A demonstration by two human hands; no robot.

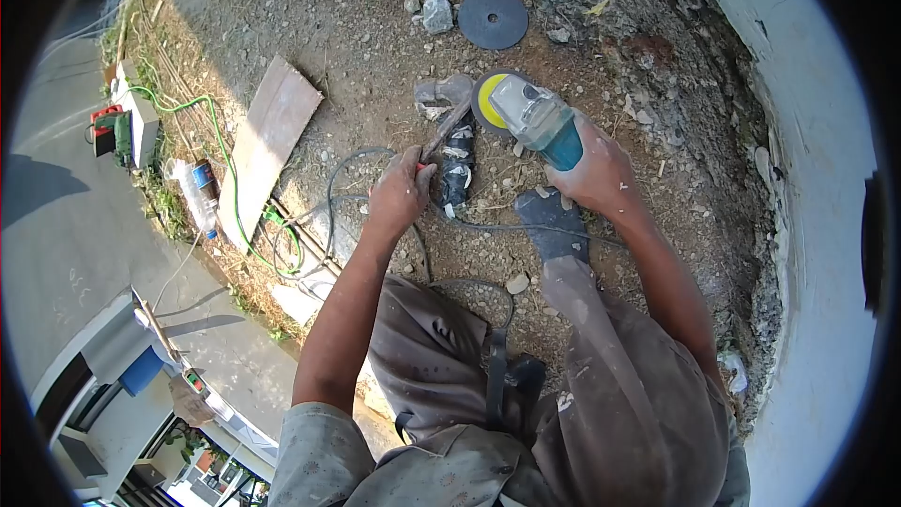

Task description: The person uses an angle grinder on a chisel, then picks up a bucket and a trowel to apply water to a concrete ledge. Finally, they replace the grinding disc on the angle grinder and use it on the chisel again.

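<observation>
My right hand is wrapped round the teal body of an angle grinder. The grinder's round disc, yellow in the middle with a dark rim, faces left. In my left hand is a thin metal rod-like tool, with a bit of red showing at the fingers. Its far end reaches right to the disc's edge. Beneath and beside it on the dirt lies a hammer, its handle wrapped in black tape. My dark shoe stands just below the grinder.
A loose dark disc lies beyond the grinder beside a pale stone. A grey cable crosses the ground near my feet. At left are a board, a green cord and a bottle. A white wall rises at right.
</observation>
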